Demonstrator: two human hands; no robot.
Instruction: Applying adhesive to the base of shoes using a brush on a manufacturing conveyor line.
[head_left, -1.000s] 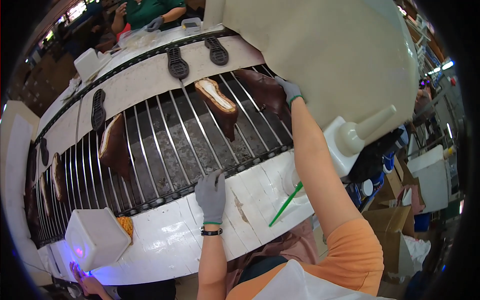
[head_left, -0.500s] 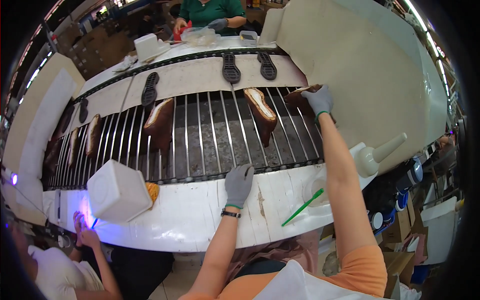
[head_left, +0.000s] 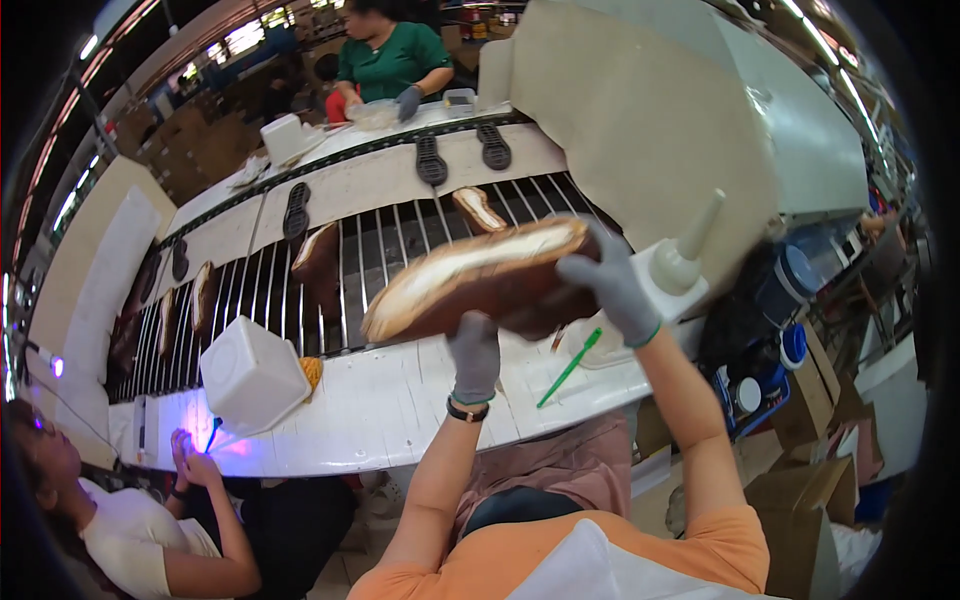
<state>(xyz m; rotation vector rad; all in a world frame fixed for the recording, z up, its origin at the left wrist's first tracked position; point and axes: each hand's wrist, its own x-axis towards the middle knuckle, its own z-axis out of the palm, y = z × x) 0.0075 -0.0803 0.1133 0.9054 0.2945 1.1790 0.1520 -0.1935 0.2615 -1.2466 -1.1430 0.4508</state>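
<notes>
A brown shoe upper (head_left: 440, 312), its pale underside turned up, is held above the near edge of the rack in front of me. Its right end is gripped in my gloved right hand (head_left: 620, 290). From below, my gloved left hand (head_left: 475, 360) holds it near the middle, with some fingers hidden by it. On the metal-barred conveyor (head_left: 375, 260) behind it lie more brown uppers, one (head_left: 480, 210) just beyond the held one and another (head_left: 318, 265) to its left. A green brush (head_left: 570, 368) lies on the white ledge between my forearms.
Dark shoe soles (head_left: 431, 160) rest on the far pale strip. A white plastic container (head_left: 255, 375) leans on the ledge at left, and a white bottle with a long spout (head_left: 678, 265) stands at right. One co-worker sits at left; another, in green (head_left: 395, 60), is across the conveyor.
My right hand has lifted the upper off the right end of the conveyor and brought it nearer. My left hand has left the ledge edge and taken hold of it too. The view has shifted.
</notes>
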